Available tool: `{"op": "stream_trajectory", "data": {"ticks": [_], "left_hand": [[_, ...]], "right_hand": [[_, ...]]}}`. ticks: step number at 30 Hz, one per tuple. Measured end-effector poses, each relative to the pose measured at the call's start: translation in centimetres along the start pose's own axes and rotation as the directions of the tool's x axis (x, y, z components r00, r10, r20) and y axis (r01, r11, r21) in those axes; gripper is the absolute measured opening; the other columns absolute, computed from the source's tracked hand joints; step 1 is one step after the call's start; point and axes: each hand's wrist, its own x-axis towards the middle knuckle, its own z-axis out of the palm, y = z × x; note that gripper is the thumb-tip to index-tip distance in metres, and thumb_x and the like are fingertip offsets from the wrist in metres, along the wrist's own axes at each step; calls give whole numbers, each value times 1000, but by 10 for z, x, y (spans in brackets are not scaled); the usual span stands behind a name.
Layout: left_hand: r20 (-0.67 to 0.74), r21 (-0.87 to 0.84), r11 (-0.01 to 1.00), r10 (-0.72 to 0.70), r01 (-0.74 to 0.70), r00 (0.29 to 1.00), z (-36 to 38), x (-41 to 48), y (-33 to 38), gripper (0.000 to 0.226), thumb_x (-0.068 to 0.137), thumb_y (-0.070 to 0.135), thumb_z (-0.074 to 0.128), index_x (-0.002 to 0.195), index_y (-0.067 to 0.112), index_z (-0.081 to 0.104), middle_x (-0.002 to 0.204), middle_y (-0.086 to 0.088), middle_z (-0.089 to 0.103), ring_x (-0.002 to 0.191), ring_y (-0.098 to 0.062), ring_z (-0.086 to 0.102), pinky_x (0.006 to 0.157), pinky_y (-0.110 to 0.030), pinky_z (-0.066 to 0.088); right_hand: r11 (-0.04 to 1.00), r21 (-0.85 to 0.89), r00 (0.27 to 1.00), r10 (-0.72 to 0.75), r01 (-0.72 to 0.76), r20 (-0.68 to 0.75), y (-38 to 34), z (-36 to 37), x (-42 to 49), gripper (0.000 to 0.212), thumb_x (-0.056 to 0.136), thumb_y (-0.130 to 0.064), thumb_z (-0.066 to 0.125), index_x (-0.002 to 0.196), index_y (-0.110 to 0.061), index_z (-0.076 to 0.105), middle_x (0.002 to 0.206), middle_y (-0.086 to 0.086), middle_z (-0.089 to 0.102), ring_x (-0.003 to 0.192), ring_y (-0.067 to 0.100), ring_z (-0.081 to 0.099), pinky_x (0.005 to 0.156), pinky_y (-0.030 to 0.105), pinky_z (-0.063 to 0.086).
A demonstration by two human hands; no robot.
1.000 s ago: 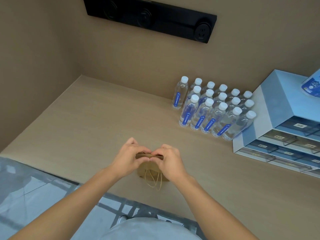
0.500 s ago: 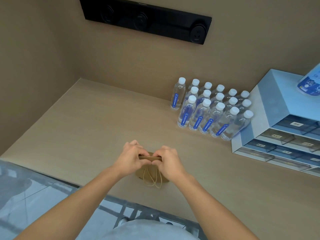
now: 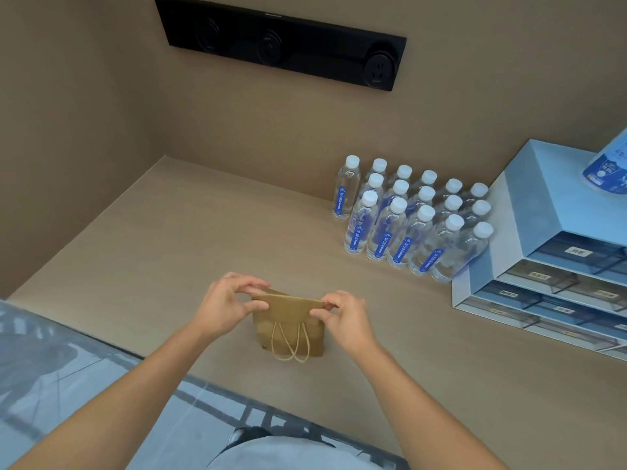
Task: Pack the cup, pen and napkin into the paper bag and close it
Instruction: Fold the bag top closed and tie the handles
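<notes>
Soft, even indoor light falls from above, moderately bright, with no hard glare. The small brown paper bag [image 3: 288, 325] casts only a faint shadow on the pale wood-grain tabletop [image 3: 169, 252] between the hands. Wide-angle distortion bends the edges of the frame. Focus is slightly soft throughout; labels on the clear plastic water bottles [image 3: 407, 218] beyond the right hand [image 3: 342, 320] are illegible.
</notes>
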Motion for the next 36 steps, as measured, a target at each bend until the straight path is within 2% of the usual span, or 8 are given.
{"op": "stream_trajectory", "data": {"ticks": [5,8,13,17,23,29,32,36], "left_hand": [[101,-196,967,-144,162,984,2,3,-6,37,65,10,89,90,32,74,71,9,77,96,5,65,94,-26,40],[97,-198,973,-102,120,990,2,10,-5,33,68,13,88,86,37,75,73,11,77,87,8,66,88,-20,44],[54,-120,993,10,-3,999,-8,39,-6,34,68,16,88,70,45,72,87,9,73,90,2,65,87,-19,44],[79,-97,992,84,-76,993,-41,79,-10,31,68,23,88,72,50,73,88,11,73,86,1,66,88,-25,47],[145,32,984,170,-176,975,-85,158,-12,21,75,31,82,75,49,71,82,18,72,96,-10,62,89,-30,44],[266,132,957,216,-258,939,-90,212,-10,11,82,21,77,93,24,78,94,1,78,91,-9,69,92,-26,51],[267,181,944,224,-277,937,-86,223,-13,14,84,21,75,98,22,77,102,0,77,98,-12,68,94,-21,47],[273,353,872,250,-338,929,-86,224,-12,19,86,31,72,104,30,73,110,1,74,106,-22,65,95,-34,51]], "right_hand": [[993,79,996,79,-82,40,4,3,-1,31,71,-13,84,57,-19,57,57,-7,49,54,10,39,51,13,33],[987,109,992,121,-122,21,9,3,4,45,71,-12,84,52,-26,45,54,-10,46,52,8,39,51,12,34],[981,133,990,143,-144,16,-8,-1,26,35,69,-6,84,60,-31,60,61,-5,57,59,12,50,60,24,44],[985,117,990,134,-129,-38,-36,-1,58,36,70,-7,84,59,-33,61,60,-3,58,55,9,48,52,10,40],[994,-54,989,89,-96,-115,-85,5,121,11,74,-11,82,76,-7,72,65,9,64,62,15,52,65,30,48],[954,-242,978,143,-178,-153,-102,17,159,4,83,-10,71,85,-9,74,74,7,66,77,24,63,72,26,47],[929,-295,970,183,-225,-161,-105,24,162,9,86,-12,64,88,-14,72,88,12,72,87,30,67,78,33,55],[905,-367,972,164,-216,-169,-114,30,157,16,87,-12,55,96,-17,68,96,14,71,91,34,67,81,40,57]]}}
